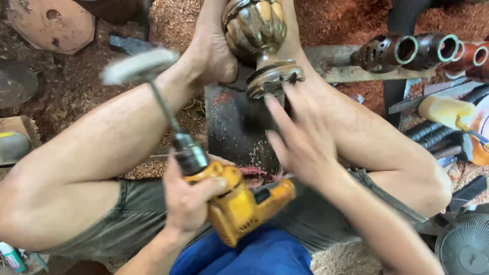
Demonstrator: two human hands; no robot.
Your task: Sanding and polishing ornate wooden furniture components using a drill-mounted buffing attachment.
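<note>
My left hand (186,198) grips a yellow electric drill (239,206) pointing up and left; a blurred white buffing wheel (138,65) sits on its long shaft above my left shin. A carved, glossy brown wooden pedestal piece (257,30) is clamped between my bare feet (211,51), its scalloped base toward me. My right hand (300,145) hovers motion-blurred just below that base, fingers spread and holding nothing. Whether the fingertips touch the base is unclear.
Reddish wood shavings (331,20) cover the ground. A dark metal plate (226,127) lies under the piece. Several hollow turned wooden parts (407,51) lie on a plank at upper right, a cream-handled tool (445,111) below them. A fan (466,247) stands at bottom right, a round wooden disc (51,23) at top left.
</note>
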